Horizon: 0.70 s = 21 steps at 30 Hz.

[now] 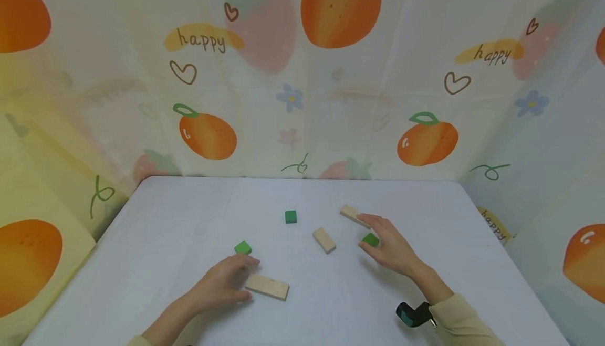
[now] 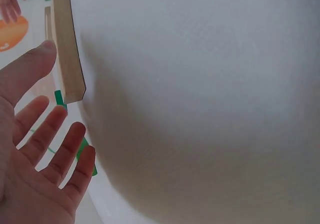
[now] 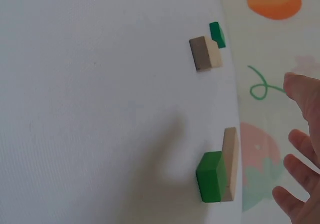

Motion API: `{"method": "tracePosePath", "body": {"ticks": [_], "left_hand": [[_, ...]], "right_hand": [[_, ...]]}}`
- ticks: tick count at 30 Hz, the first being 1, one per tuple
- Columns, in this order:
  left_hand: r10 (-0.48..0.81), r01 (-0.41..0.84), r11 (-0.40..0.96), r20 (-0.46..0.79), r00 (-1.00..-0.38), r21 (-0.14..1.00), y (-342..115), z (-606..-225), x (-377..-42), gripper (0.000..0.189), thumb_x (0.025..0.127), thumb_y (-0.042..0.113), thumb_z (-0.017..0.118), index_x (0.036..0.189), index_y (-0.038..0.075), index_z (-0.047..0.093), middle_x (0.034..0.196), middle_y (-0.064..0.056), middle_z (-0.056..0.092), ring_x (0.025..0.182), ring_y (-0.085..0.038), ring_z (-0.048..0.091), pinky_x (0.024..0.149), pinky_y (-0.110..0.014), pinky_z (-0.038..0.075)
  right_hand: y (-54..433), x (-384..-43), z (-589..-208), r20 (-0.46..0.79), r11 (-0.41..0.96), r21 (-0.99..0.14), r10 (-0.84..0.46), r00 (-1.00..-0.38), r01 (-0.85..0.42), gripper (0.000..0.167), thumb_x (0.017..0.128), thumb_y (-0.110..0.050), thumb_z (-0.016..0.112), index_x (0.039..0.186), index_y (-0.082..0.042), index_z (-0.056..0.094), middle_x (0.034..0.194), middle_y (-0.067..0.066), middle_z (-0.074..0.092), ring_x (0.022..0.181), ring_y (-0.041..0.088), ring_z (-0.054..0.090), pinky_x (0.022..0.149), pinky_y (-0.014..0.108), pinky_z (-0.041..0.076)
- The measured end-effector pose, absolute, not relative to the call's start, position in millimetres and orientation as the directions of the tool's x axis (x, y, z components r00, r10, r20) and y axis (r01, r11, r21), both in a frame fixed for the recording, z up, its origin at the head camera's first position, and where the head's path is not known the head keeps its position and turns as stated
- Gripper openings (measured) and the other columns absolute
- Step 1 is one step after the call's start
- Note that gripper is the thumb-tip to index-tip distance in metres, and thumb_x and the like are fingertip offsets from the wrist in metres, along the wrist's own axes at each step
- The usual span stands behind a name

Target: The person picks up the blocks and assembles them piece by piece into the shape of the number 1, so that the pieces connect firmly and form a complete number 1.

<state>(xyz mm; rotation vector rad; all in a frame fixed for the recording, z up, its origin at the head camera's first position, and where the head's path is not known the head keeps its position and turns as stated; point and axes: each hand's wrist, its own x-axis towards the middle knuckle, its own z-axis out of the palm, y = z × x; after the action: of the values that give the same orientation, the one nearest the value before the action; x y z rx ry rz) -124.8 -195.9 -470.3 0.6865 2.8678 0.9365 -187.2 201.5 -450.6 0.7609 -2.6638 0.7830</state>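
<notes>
My left hand [image 1: 218,285] hovers with spread fingers at the left end of a long pale wooden block [image 1: 270,287]. In the left wrist view that block [image 2: 68,47] stands clear of my palm, beyond the thumb. Just past those fingertips lies a green block [image 1: 243,247]. Over on the right, my right hand [image 1: 395,247] is held above another green block [image 1: 371,239], thumb and fingers apart. Its fingertips partly cover a long wooden block [image 1: 351,212] behind. The right wrist view has that green block [image 3: 212,177] beside the wooden one [image 3: 230,156], neither gripped.
Between the hands lie a shorter wooden block [image 1: 324,240] and, farther back, a third green block [image 1: 290,217]. A black and teal object [image 1: 412,314] sits by the right sleeve. Fruit-printed cloth [image 1: 331,125] rises behind the white table [image 1: 189,215].
</notes>
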Motion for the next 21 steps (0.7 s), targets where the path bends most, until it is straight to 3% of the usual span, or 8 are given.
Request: {"method": "tracePosePath", "body": {"ticks": [9,21], "left_hand": [[0.406,0.357,0.758,0.033,-0.913,0.547,-191,-475,-127,0.051,0.062,0.016,0.08,0.11,0.017,0.061,0.118,-0.002,0.058,0.117,-0.028,0.05,0.097,-0.046,0.039],[0.402,0.367,0.771,0.05,-0.914,0.52,-189,-475,-129,0.035,0.064,0.015,0.08,0.094,0.023,0.064,0.102,0.012,0.059,0.103,-0.015,0.053,0.09,-0.038,0.045]], "right_hand": [[192,-190,-459,0.373,0.664,-0.456,-0.463,-0.804,-0.593,0.057,0.079,-0.018,0.071,0.13,-0.009,0.048,0.129,0.007,0.053,0.119,0.024,0.047,0.096,0.044,0.04],[179,-199,-469,0.377,0.617,-0.5,-0.476,-0.794,-0.607,0.057,0.078,-0.015,0.072,0.129,-0.009,0.049,0.129,0.007,0.053,0.119,0.025,0.048,0.095,0.043,0.041]]}}
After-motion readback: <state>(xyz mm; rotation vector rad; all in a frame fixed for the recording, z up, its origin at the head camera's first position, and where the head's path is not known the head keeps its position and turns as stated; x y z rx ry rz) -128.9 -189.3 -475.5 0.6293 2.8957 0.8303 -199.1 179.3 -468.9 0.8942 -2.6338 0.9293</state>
